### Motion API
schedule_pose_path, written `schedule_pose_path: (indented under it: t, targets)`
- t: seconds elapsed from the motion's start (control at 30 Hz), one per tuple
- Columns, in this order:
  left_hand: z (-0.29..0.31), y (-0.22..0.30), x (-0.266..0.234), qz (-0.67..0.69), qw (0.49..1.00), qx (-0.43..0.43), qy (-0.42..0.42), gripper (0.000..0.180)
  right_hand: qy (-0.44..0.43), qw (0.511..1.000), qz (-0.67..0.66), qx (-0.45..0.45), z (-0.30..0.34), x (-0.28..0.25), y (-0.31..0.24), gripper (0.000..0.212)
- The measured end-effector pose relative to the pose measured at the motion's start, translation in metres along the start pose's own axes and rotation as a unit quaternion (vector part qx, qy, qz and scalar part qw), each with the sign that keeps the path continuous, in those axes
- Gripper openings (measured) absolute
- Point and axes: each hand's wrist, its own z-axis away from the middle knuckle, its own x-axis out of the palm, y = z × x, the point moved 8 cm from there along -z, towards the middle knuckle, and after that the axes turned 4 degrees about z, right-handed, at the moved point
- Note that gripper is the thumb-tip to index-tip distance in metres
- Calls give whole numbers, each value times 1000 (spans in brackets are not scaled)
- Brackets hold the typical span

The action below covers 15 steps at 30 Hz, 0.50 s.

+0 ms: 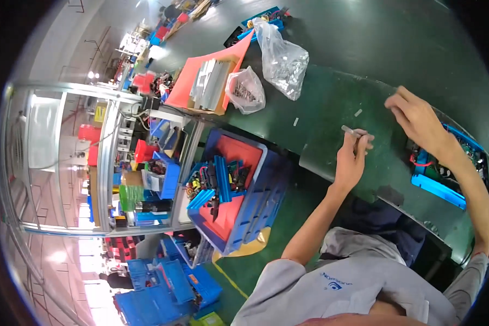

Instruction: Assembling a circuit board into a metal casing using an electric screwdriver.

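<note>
My left hand (352, 157) is closed around a small pale strip (349, 130), its end poking out past the fingers, just above the dark green bench top (331, 98). To the right, my right hand (418, 120) is raised with its fingers curled together; what they hold, if anything, is too small to make out. Between the hands lies a small pale piece (358, 113), and another small pale piece (295, 121) rests farther left. Partly behind my right forearm sits an open blue housing (439, 190) with a circuit board and red wires.
A clear bag of shiny parts (288, 62) and a smaller bag of metal pieces (245, 91) stand at the back, near a carton of metal plates (212, 84). Left of the bench, a blue crate (263, 187) holds blue assemblies. Blue bins (152, 290) stand below it.
</note>
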Motion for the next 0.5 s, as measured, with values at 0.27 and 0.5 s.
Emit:
schedule_pose_path:
  t: [0.27,0.5]
  targets:
    - [6,-3,16,126,992,14,8,21,-13,991,-95,94,69,-45,-43,10]
    - [24,33,56,217,971,-40,-93,21,-13,963,-143,229,139,-56,-40,10]
